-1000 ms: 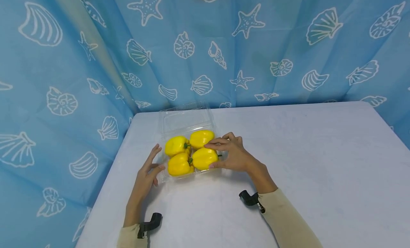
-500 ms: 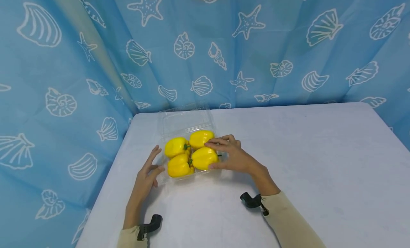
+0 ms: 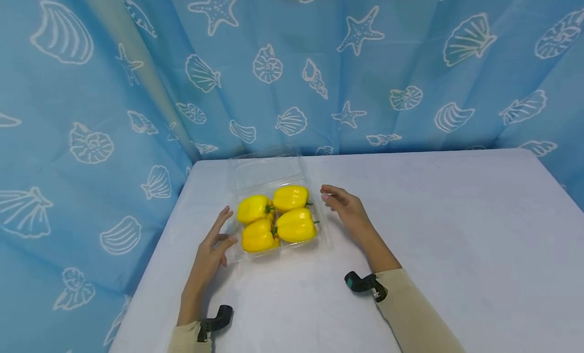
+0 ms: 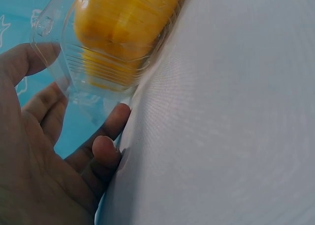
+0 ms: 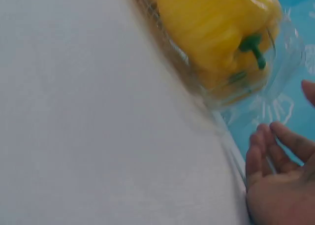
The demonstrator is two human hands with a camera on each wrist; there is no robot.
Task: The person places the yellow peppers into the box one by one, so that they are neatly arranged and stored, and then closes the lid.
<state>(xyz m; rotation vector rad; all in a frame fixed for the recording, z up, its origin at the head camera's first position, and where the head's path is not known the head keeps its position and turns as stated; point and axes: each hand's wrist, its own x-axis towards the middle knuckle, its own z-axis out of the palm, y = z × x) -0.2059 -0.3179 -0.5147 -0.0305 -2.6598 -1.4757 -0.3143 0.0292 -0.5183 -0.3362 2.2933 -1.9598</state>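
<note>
Several yellow bell peppers (image 3: 296, 225) with green stems sit in a clear plastic clamshell box (image 3: 269, 178), its lid folded back away from me. At the box's left edge is my left hand (image 3: 209, 254), thumb and forefinger spread apart. In the left wrist view, the fingers of that left hand (image 4: 44, 151) are loosely bent, and the thumb touches the clear rim. My right hand (image 3: 349, 211) is off the box's right side with nothing in it. The right wrist view has this right hand (image 5: 283, 171) apart from the box, fingers relaxed, below a pepper (image 5: 216, 30).
A white-covered table (image 3: 433, 231) carries the box near its far left corner. Behind and to the left hangs a blue curtain (image 3: 292, 64) printed with white shells and starfish. Black wrist mounts (image 3: 360, 282) stick out from both sleeves.
My right hand has let go of the front right pepper and drawn back to the right, off the box. The left hand stays at the left edge, and the peppers have not visibly shifted.
</note>
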